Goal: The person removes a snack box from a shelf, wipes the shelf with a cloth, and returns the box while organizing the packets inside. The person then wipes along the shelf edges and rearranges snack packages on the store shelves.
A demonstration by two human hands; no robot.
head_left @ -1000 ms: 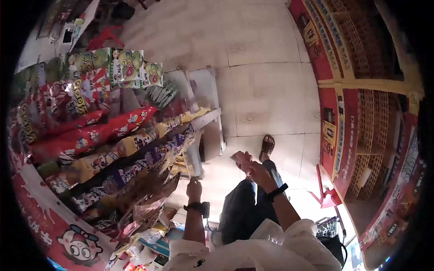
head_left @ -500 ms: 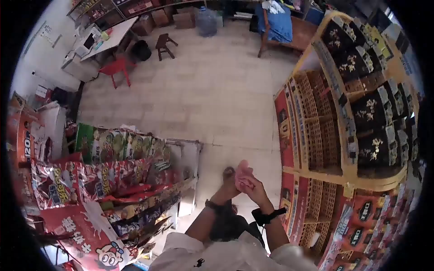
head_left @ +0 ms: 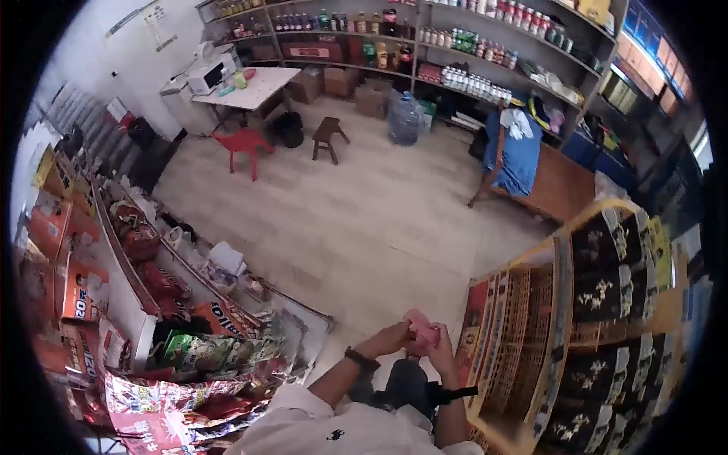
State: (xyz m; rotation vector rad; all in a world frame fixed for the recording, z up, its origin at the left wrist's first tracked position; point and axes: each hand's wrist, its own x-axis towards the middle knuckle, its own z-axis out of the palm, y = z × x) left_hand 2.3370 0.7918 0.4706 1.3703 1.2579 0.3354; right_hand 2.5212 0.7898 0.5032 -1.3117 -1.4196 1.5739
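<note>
Both hands grip a crumpled pink cloth (head_left: 422, 327) out in front of my white shirt. My left hand (head_left: 390, 339) is closed on its left side, a dark band around that wrist. Around the right side of the cloth, my right hand (head_left: 441, 352) has its fingers wrapped, and a black strap (head_left: 453, 393) hangs at that wrist. To the left of my arms stands a rack of snack bags (head_left: 220, 353) in green and red. Close to the right hand is a yellow-framed shelf with wire baskets (head_left: 509, 326).
Ahead on the tiled floor stand a red stool (head_left: 244, 149), a brown wooden stool (head_left: 327, 139) and a large blue water bottle (head_left: 403, 121). A white table (head_left: 258, 85) is at the back left. Bottle-lined shelves (head_left: 485, 53) run along the back wall, near a wooden bench (head_left: 557, 182).
My view has tilted up and shows more of the back shelves. The hands and the pink cloth sit lower in view; both hands still hold the cloth.
</note>
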